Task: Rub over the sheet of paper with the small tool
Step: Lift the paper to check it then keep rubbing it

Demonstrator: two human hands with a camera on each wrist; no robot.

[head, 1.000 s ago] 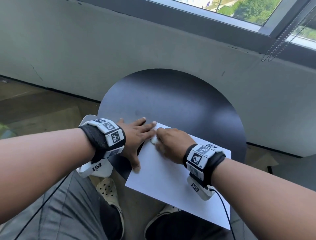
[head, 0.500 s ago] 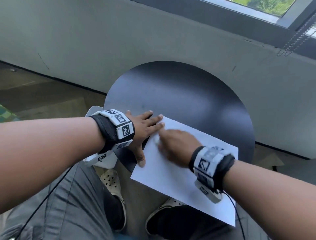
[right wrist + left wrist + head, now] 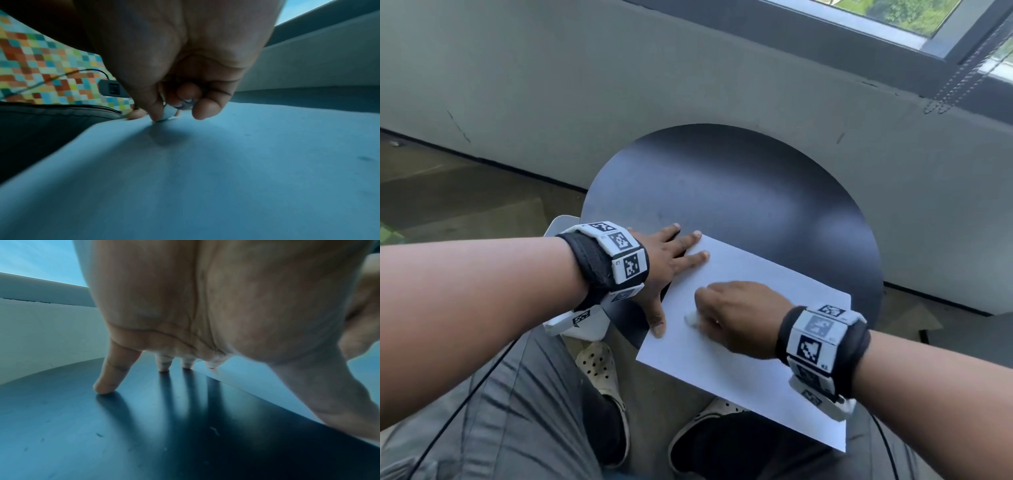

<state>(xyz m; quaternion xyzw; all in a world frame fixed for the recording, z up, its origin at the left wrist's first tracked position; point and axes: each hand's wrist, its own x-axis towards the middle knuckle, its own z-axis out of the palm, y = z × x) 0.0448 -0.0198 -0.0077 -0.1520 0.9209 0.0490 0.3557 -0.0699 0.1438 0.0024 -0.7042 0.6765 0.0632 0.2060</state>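
Observation:
A white sheet of paper [image 3: 756,342] lies on the round black table [image 3: 739,192] and hangs over its near edge. My right hand [image 3: 736,318] pinches a small white eraser-like tool [image 3: 691,319] and presses it onto the sheet near its left side. The right wrist view shows the tool [image 3: 167,113] between thumb and fingers, touching the paper [image 3: 205,178]. My left hand [image 3: 671,263] lies flat with spread fingers, two fingertips and the thumb on the sheet's left edge. In the left wrist view its fingertips [image 3: 104,386] press on the table beside the paper [image 3: 246,378].
A grey wall [image 3: 619,85] with a window sill rises just behind the table. My knees in grey trousers [image 3: 517,411] and light perforated shoes [image 3: 602,373] are under the paper's overhang. A white stool or device [image 3: 582,325] sits left of the table.
My right hand has slid with the tool from the sheet's far left corner toward me, down along its left side. The left hand stays flat on the paper's edge.

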